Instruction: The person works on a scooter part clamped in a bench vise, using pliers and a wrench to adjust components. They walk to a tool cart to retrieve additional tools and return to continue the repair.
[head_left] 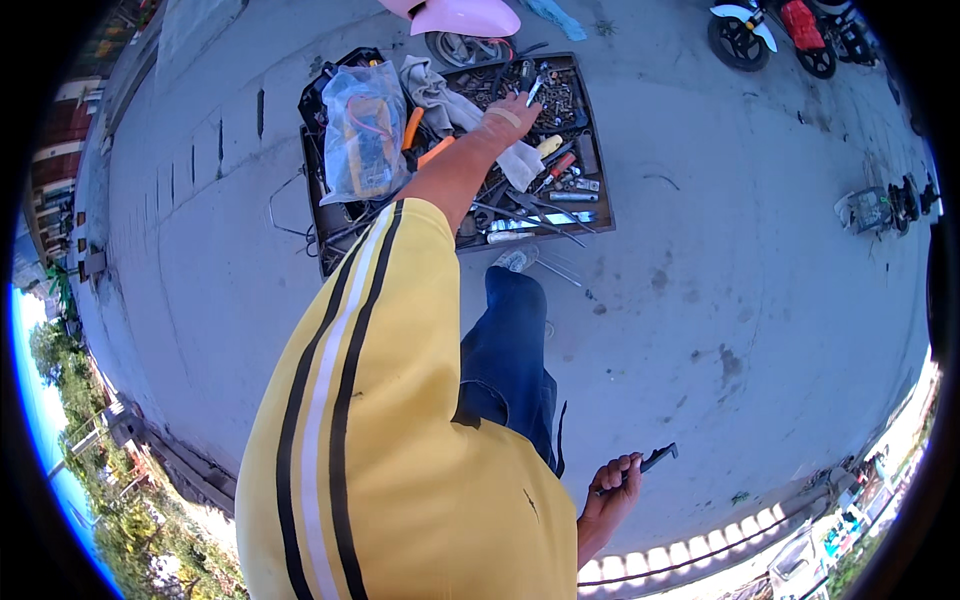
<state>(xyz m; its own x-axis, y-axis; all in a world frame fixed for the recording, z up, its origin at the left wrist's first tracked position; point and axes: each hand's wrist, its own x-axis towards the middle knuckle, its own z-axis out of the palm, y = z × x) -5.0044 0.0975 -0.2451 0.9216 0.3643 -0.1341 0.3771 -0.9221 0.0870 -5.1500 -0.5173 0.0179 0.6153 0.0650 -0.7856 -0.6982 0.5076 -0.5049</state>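
My left arm, in a yellow sleeve with dark and white stripes, stretches over a wide metal tool tray (606, 190). There my left hand (510, 115), with a tan band across its back, reaches down among a heap of small bolts and metal parts (565, 95). A bright, slim metal tool (536, 90) lies right by its fingers; whether they grip it cannot be made out. Low on the right, my right hand (615, 487) is closed around a dark metal tool with a hooked end (658, 458), held away from the tray.
In the tray lie a clear plastic bag (362, 135), a grey rag (432, 92), orange handles (413, 128), pliers (545, 208) and a red-handled tool (562, 165). Behind it stand a wheel (465, 48) and a pink panel (465, 15). Motorbikes (740, 40) are parked at the far right.
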